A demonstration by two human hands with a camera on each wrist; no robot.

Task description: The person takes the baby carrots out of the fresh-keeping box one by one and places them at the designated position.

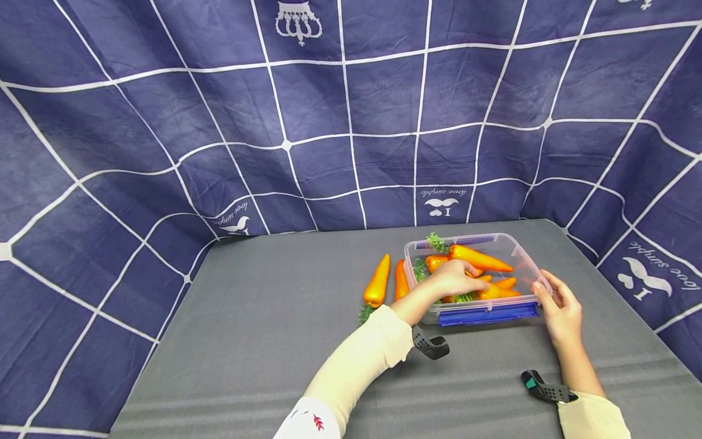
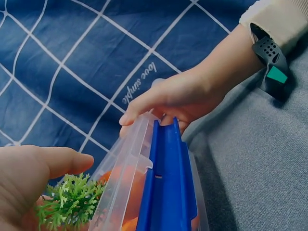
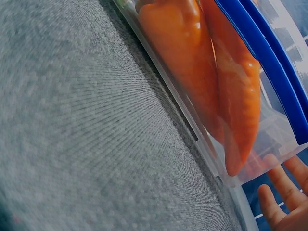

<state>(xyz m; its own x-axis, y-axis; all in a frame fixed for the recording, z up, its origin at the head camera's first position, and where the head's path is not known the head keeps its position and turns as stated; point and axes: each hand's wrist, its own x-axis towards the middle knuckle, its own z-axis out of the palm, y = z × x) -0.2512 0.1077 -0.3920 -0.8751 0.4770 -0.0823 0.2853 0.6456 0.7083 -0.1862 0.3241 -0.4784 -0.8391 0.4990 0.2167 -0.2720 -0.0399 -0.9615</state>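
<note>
A clear plastic box [image 1: 417,247] with blue side clips [image 1: 488,313] holds several orange carrots [image 1: 481,258] with leafy green tops. My left hand [image 1: 451,278] reaches over the near left rim into it, fingers among the carrots. In the left wrist view its thumb is extended beside a green leafy top [image 2: 72,199]; I cannot tell whether it grips a carrot, as its fingertips are mostly hidden. My right hand [image 1: 562,311] holds the box's right end, thumb at the rim. The right wrist view has its fingertips [image 3: 281,185] against the outer wall.
Two more carrots lie on the grey tabletop [image 1: 263,341] left of the box: one carrot [image 1: 377,283] and another [image 1: 401,280] close to the box wall. A blue checked cloth [image 1: 307,110] hangs behind and along both sides. Black straps [image 1: 430,344] circle both wrists.
</note>
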